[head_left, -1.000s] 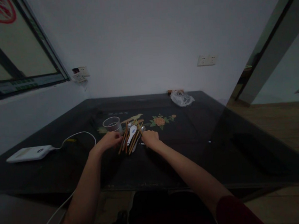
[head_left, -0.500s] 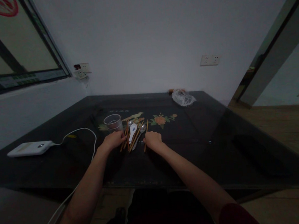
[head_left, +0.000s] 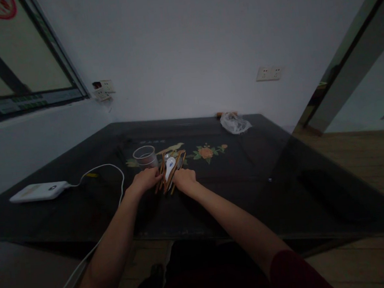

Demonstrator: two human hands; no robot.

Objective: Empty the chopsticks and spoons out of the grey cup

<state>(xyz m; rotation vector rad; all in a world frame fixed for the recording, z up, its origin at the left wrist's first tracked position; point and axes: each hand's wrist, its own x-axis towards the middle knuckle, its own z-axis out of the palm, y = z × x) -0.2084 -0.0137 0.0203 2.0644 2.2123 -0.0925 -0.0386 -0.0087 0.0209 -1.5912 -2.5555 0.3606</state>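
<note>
Several wooden chopsticks (head_left: 165, 182) lie bunched on the dark table, with a white ceramic soup spoon (head_left: 170, 165) among them. Part of a metal spoon (head_left: 167, 155) shows at the far end of the bunch. My left hand (head_left: 146, 179) is closed at the bunch's left side, its fingertips on the chopsticks. From the right, my right hand (head_left: 186, 180) presses against the bunch, fingers curled round a chopstick and covering part of the pile. A clear plastic cup (head_left: 144, 151) stands just beyond my left hand, its lower part hidden.
A white power bank (head_left: 39, 191) with a white cable (head_left: 124, 179) lies on the left of the table (head_left: 237, 202). A crumpled clear plastic bag (head_left: 234, 123) sits at the back edge by the wall. A dark flat object (head_left: 331, 197) lies at the right.
My right hand has moved left with its chopstick, up against the bunch, and now covers more of the metal spoon there. My left hand has stayed nearly still.
</note>
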